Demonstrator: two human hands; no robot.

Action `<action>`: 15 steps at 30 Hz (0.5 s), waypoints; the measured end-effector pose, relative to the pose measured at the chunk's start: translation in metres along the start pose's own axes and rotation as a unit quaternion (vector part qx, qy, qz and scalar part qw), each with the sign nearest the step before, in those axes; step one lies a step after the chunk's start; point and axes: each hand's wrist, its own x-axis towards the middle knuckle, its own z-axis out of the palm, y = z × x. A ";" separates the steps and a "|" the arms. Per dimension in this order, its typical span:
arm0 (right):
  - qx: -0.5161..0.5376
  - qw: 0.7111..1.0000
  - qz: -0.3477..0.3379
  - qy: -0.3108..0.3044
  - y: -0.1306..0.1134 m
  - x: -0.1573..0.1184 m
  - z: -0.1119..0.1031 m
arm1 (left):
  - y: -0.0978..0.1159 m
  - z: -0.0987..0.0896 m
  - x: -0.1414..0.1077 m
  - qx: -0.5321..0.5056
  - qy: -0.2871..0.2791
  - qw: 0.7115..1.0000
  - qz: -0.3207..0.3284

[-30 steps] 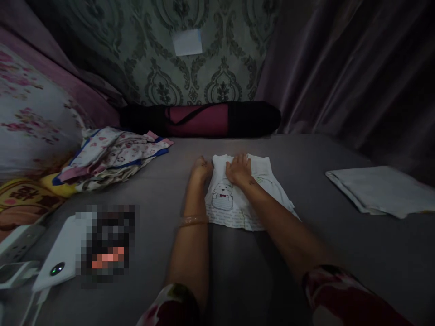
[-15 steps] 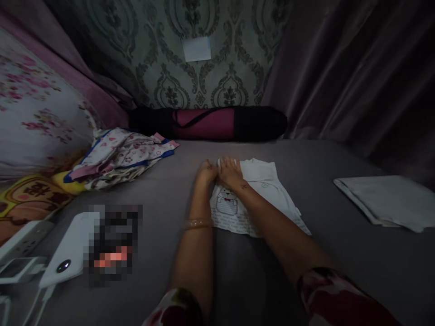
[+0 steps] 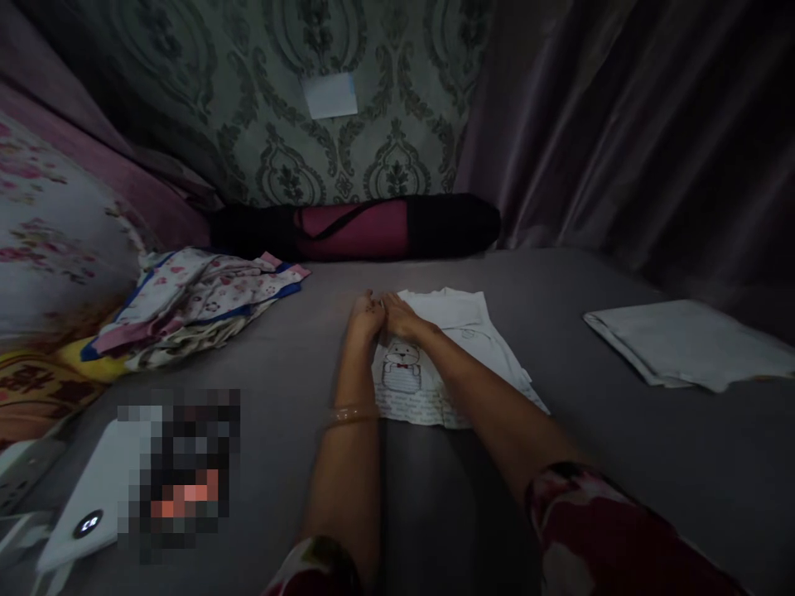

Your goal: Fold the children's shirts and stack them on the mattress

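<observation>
A white shirt (image 3: 497, 356) with a printed bear and lines of lettering lies partly folded on the grey bed sheet. My left hand (image 3: 368, 314) is curled at the shirt's upper left edge, its fingers partly hidden. Right beside it, my right hand (image 3: 397, 316) lies flat on the cloth with its fingers stretched forward, touching or nearly touching the left hand. Both forearms reach across the sheet, and the right one covers part of the print.
To the right lies a folded white cloth (image 3: 689, 339). A pile of patterned clothes (image 3: 204, 290) is at the left, with a white power bank (image 3: 99, 488) nearer me. A long black and pink bag (image 3: 354, 230) rests against the wall.
The view has turned slightly right, so things sit further left. My right hand has drawn closer to my left, and its fingers, spread before, are nearer together.
</observation>
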 end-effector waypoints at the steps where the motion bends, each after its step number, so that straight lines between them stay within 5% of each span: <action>1: 0.011 1.000 0.001 0.017 0.006 -0.003 -0.005 | 0.005 0.001 -0.002 0.000 0.010 1.000 0.006; 5: -0.022 0.994 0.052 0.090 0.034 -0.023 -0.012 | 0.023 0.018 -0.008 0.011 -0.013 0.999 0.050; 10: -0.080 0.994 0.054 0.042 0.056 -0.041 0.000 | 0.028 0.050 -0.016 0.088 -0.065 0.985 0.130; 15: -0.038 0.998 0.053 -0.004 0.066 -0.042 -0.009 | 0.020 0.060 -0.019 0.131 -0.085 0.980 0.124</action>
